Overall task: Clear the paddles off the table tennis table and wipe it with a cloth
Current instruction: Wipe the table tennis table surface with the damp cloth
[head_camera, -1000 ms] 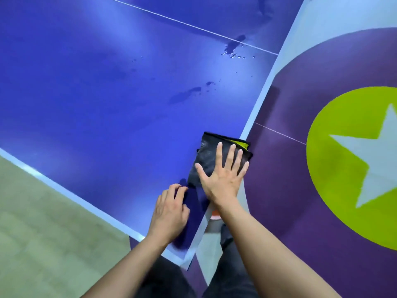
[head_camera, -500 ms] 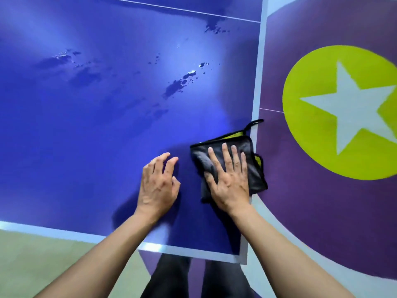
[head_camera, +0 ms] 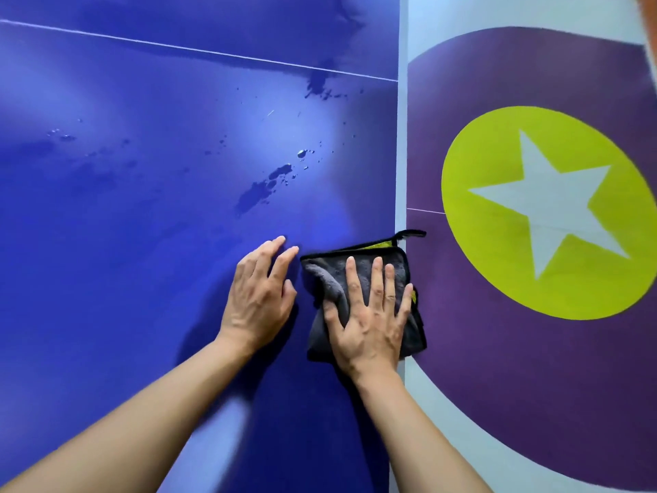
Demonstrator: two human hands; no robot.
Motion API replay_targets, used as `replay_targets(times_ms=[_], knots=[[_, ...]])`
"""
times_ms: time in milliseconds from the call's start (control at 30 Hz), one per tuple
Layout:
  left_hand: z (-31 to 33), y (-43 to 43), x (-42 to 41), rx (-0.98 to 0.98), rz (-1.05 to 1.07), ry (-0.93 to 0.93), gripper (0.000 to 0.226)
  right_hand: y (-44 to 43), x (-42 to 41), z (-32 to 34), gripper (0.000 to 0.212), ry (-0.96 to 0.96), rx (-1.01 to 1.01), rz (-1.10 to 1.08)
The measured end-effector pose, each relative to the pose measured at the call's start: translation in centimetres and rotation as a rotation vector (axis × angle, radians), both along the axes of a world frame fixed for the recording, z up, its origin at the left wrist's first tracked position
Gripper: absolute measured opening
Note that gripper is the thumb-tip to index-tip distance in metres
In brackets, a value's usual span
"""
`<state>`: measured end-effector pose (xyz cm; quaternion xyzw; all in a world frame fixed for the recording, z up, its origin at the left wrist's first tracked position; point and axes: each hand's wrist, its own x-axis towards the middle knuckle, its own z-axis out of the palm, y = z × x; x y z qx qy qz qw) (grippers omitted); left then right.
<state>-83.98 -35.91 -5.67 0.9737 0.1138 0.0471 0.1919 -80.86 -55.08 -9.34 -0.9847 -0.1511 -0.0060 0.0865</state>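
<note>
1. Table tennis table (head_camera: pixel 142 243): we log a deep blue top filling the left two thirds of the frame. A thin white line (head_camera: pixel 199 49) crosses it in the upper left, and a pale edge band (head_camera: pixel 401 137) runs down its right side.

2. Floor (head_camera: pixel 497 368): we see it right of the table, purple with pale curved borders. In the right middle it carries a lime circle (head_camera: pixel 480 243) with a pale star (head_camera: pixel 547 204) inside.

3. Forearms: we count two bare ones, rising from the bottom edge toward the centre.

4. Cloth (head_camera: pixel 330 275): the task's thing, dark grey plush with black binding and a lime underside showing at its top edge. We place it just right of centre, flat on the table at the right edge, with its right side lapping over the pale band. Its small black hanging loop (head_camera: pixel 409 233) points toward the floor.

5. Right hand (head_camera: pixel 369 329): we note it palm down on the cloth, fingers straight and spread, pressing rather than gripping.

6. Left hand (head_camera: pixel 259 297): we note it palm down on the bare blue top just left of the cloth. The fingers are relaxed and hold nothing, and the thumb lies near the cloth's left border.

7. Wet patches (head_camera: pixel 263 190): we record dark smears and beads above the hands, with more near the white line.
</note>
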Motion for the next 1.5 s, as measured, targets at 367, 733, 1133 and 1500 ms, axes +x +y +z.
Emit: replay_targets(times_ms=[367,733,1133,1500], knots=[[-2.1,1.4,5.5,0.164,-0.065,0.077,0.058,7.4,20.1,0.3,0.067,0.036,0.048,-0.152],[-2.2,1.7,6.5,0.189,-0.046,0.025,0.055,14.3,41.6,1.1,0.062,0.082,0.059,-0.074],[-1.9,1.6,6.3,0.147,-0.046,0.045,0.054,8.8,26.4,1.4,0.06,0.065,0.034,-0.02],[-1.8,1.7,5.9,0.108,-0.054,0.066,0.052,2.6,7.2,1.1,0.064,0.045,0.047,-0.072]])
